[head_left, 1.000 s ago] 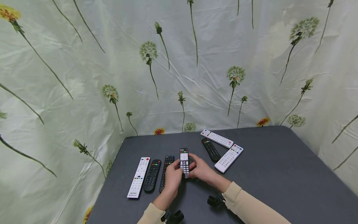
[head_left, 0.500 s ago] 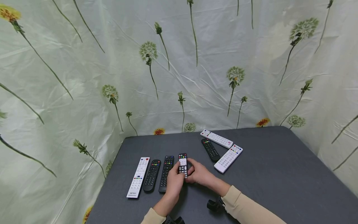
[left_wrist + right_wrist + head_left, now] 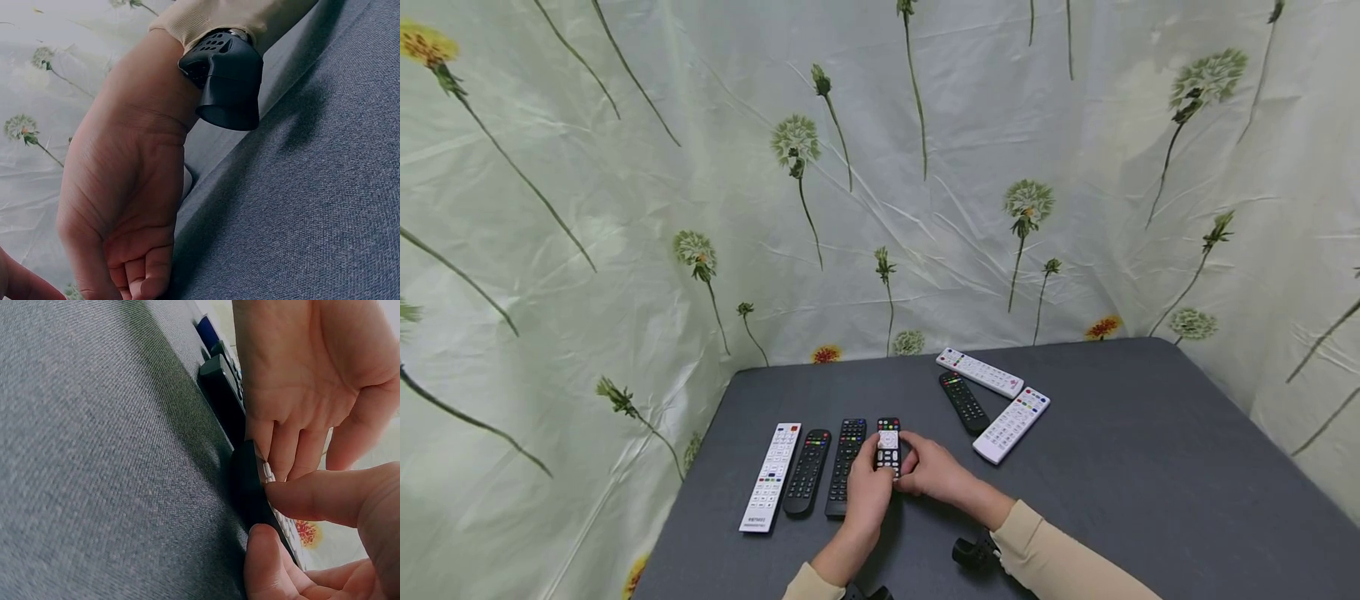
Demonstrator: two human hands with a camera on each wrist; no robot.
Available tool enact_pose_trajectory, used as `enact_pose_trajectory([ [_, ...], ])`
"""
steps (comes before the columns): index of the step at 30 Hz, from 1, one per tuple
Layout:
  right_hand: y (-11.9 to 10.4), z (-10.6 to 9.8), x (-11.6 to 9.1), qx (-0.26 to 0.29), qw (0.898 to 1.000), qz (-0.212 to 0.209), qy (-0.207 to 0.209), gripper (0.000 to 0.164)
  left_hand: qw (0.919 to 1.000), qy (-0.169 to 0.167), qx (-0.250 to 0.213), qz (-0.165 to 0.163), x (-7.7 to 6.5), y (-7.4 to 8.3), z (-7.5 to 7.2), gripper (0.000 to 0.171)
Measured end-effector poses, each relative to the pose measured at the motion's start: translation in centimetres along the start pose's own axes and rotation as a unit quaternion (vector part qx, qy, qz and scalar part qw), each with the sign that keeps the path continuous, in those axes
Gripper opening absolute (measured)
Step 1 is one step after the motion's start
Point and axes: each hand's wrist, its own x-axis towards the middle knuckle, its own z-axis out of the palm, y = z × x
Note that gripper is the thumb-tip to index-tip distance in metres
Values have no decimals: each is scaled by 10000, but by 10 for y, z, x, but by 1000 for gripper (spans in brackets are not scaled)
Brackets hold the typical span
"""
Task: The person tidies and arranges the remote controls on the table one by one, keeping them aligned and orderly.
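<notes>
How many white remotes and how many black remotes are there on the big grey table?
White remotes: 3
Black remotes, counting the one with a white patch in the person's hands: 4
Total: 7

held remote — black-and-white | table: dark grey | cloth — pale, dandelion print

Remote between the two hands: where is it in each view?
Head: the remote is below centre, between left hand and right hand.
Left wrist: can't make it out.
Right wrist: right of and below centre, dark edge showing.
Shared landmark: floral cloth, at the back in head, left in left wrist, right in right wrist.
</notes>
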Motion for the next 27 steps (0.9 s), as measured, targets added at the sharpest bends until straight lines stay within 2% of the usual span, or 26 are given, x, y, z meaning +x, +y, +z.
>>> enact_pose_trajectory([
  [11,0,2,-1,-88,10000,20,-13,85,9995,151,265,-127,-1,0,0,69],
  [21,-2,5,-4,-232,9995,-190,93,87,9980,319,540,60,-2,-2,-1,68],
  [27,-1,7,-5,-328,9990,-295,81,86,9977,368,566,62,-3,-4,-2,67],
])
